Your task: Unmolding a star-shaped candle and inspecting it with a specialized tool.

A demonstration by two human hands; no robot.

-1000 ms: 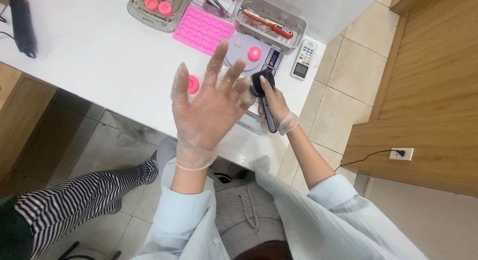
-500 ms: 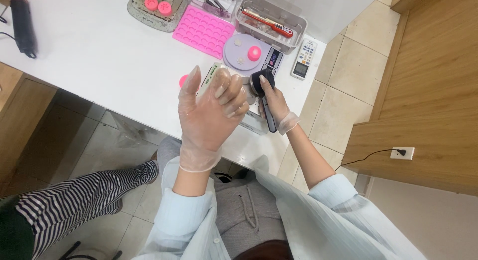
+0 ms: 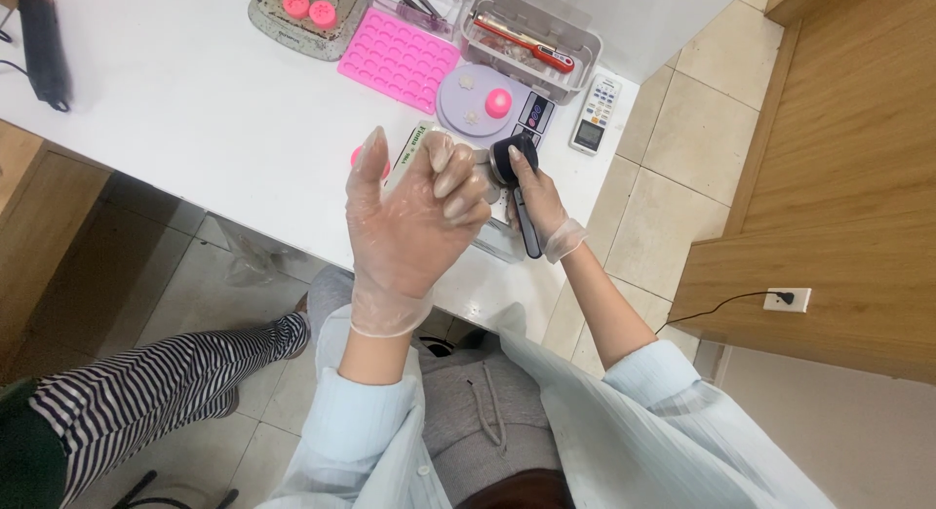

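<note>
- The white surface (image 3: 195, 109) holds a pink mold (image 3: 400, 58) and a round scale (image 3: 473, 104).
- The floor (image 3: 673, 148) has pale tiles.
- The left hand (image 3: 414, 226) curls, holding nothing.
- The right hand (image 3: 536, 202) grips a black tool (image 3: 517, 163).

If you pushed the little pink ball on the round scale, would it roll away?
Probably. The pink ball looks round and smooth, so a nudge could roll it off the flat round scale. It seems small and likely light, perhaps soft like the pink pieces nearby.

black round-headed tool (image 3: 515, 168) (long handle) — gripped, table edge
</note>
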